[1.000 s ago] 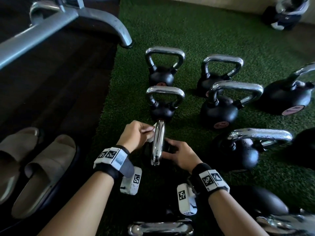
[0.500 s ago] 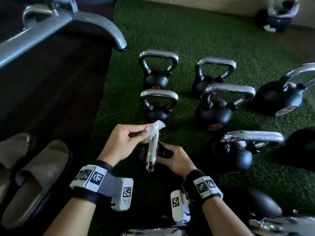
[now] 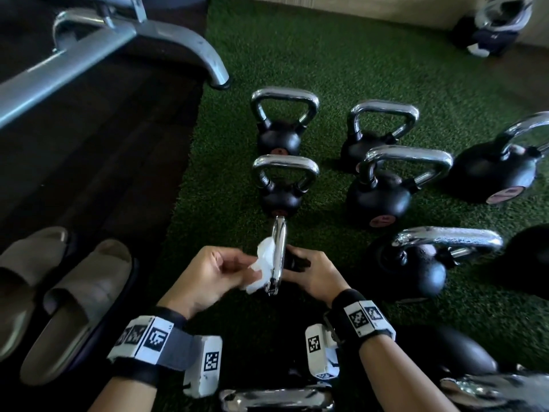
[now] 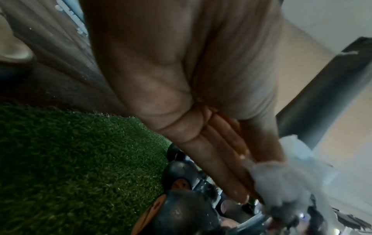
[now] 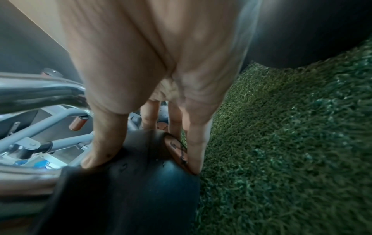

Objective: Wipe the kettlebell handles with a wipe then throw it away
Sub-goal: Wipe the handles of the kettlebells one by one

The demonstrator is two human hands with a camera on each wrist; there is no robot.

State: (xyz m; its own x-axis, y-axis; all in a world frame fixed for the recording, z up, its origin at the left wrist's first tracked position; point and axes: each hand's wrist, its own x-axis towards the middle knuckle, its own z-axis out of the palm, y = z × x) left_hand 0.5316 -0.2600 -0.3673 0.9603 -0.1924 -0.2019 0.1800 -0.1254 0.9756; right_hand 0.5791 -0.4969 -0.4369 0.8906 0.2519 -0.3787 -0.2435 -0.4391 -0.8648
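A small black kettlebell [image 5: 141,182] lies tipped on the green turf, its chrome handle [image 3: 278,257] seen edge-on between my hands. My left hand [image 3: 217,272] pinches a crumpled white wipe [image 3: 263,267] against the handle's left side; in the left wrist view the wipe [image 4: 286,174] sits at the fingertips [image 4: 239,195]. My right hand [image 3: 312,272] grips the kettlebell's black body, thumb on top and fingers [image 5: 194,143] down the side by its round brown label.
Several more chrome-handled kettlebells [image 3: 282,179] [image 3: 383,188] [image 3: 416,263] stand on the turf ahead and to the right. A grey machine leg [image 3: 190,43] reaches the turf's far left corner. Beige slippers [image 3: 68,298] lie on the dark floor at left. Another handle [image 3: 276,399] lies at the bottom edge.
My left hand has slid the wipe back along the handle from its far end toward me. The right hand has kept its hold on the kettlebell body.
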